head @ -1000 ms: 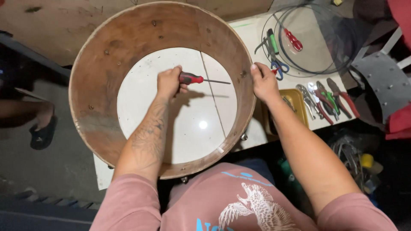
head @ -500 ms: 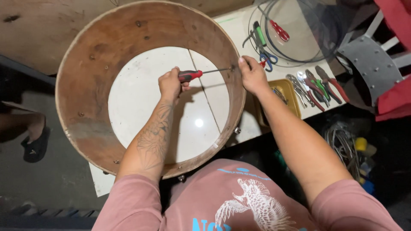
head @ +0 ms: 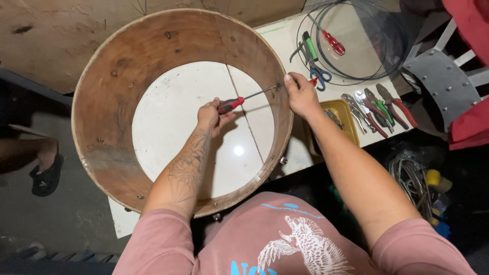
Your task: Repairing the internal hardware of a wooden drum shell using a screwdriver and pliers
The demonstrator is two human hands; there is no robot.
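Observation:
A large round wooden drum shell stands open on a white tabletop. My left hand is inside the shell, gripping a red-and-black handled screwdriver. The screwdriver's shaft points right, with its tip at the shell's inner wall near a screw. My right hand grips the shell's right rim at that same spot, thumb on the inside edge.
Right of the shell lie scissors, a red screwdriver, a green-handled tool, several pliers, a yellow tray and a wire hoop. A grey metal plate lies further right. Another person's foot stands at left.
The view has shifted, so the shell sits a little further right in the frame. The screwdriver tip has moved right to the shell's inner wall, and my right hand has settled over that spot.

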